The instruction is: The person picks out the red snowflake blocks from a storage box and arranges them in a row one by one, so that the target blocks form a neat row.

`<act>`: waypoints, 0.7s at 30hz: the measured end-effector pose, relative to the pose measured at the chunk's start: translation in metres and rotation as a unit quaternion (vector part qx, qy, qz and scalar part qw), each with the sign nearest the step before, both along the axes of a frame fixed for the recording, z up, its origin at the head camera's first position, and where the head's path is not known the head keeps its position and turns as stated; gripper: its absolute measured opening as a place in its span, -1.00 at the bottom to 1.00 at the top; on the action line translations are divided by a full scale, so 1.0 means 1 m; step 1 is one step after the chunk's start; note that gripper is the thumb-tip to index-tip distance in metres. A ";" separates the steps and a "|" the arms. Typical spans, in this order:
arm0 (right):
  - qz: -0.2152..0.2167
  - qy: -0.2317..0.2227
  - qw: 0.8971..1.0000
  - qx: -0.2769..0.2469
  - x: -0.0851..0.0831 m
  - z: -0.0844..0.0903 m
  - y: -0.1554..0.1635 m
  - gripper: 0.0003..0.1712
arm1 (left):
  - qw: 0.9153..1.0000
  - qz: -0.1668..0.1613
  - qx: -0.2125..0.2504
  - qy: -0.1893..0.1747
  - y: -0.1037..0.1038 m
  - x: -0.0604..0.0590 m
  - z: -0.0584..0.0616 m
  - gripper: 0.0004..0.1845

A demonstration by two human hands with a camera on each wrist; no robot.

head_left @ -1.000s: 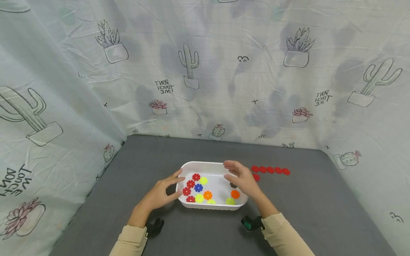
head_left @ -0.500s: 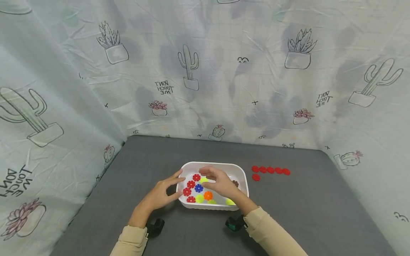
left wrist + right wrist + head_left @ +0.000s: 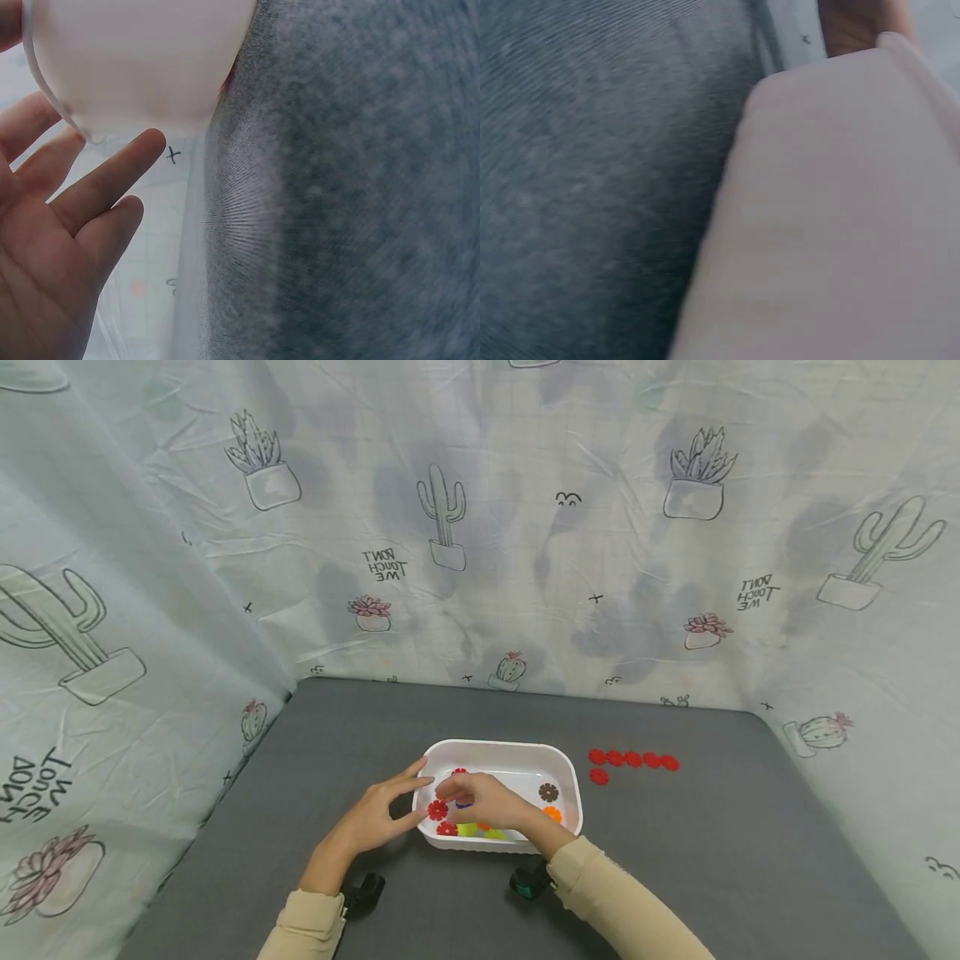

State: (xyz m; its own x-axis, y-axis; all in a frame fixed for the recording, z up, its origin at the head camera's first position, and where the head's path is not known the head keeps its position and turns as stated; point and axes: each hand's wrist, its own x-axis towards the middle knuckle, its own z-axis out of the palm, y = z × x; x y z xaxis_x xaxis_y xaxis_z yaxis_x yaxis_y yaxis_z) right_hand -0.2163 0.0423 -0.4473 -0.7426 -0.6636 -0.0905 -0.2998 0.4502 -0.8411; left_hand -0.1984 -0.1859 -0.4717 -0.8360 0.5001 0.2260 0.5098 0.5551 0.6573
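Observation:
A white tray sits on the grey table and holds several coloured flower-shaped discs. My left hand rests with straight fingers against the tray's left end; the left wrist view shows those fingers beside the tray wall. My right hand reaches down into the tray's left part, its fingers curled over the discs there. Whatever lies under its fingertips is hidden. A red disc shows just below them. A brown disc and an orange disc lie at the tray's right end.
A row of red discs lies on the table right of the tray, with one more red disc below its left end. A cactus-print cloth walls in the table at the back and both sides.
My right hand has moved from the tray's right end leftward across it and dropped onto the discs at the left. The left hand and the tray have stayed in place.

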 end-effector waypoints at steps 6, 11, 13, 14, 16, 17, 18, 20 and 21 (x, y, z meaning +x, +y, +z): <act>0.024 0.003 0.999 0.035 0.000 -0.007 -0.001 -0.61 | 1.000 -0.011 0.007 0.014 0.000 -0.001 0.000 -0.49; 0.026 0.003 0.998 0.048 0.000 -0.006 0.001 -0.66 | 1.000 -0.004 0.003 0.011 0.000 -0.002 0.000 -0.48; 0.026 0.001 0.998 0.059 0.000 -0.007 0.002 -0.66 | 1.000 -0.002 0.001 0.009 0.000 -0.002 0.000 -0.48; 0.027 0.000 0.998 0.065 0.000 -0.008 0.002 -0.65 | 1.000 -0.002 -0.001 0.010 0.000 -0.002 0.000 -0.49; 0.029 0.002 0.997 0.075 0.000 -0.010 0.001 -0.64 | 1.000 -0.003 -0.001 0.014 0.000 -0.002 0.000 -0.48; 0.029 0.001 0.996 0.079 0.000 -0.011 0.000 -0.63 | 1.000 -0.003 -0.002 0.018 0.000 -0.002 0.000 -0.49; 0.031 0.005 0.996 0.081 0.000 -0.013 0.000 -0.63 | 1.000 -0.004 -0.003 0.021 0.000 -0.002 0.000 -0.49; 0.035 0.012 0.996 0.087 -0.001 -0.014 -0.002 -0.63 | 1.000 -0.003 -0.002 0.022 0.000 -0.002 0.000 -0.49; 0.038 0.017 0.995 0.090 -0.002 -0.015 -0.002 -0.62 | 1.000 -0.003 -0.002 0.021 0.000 -0.002 0.000 -0.49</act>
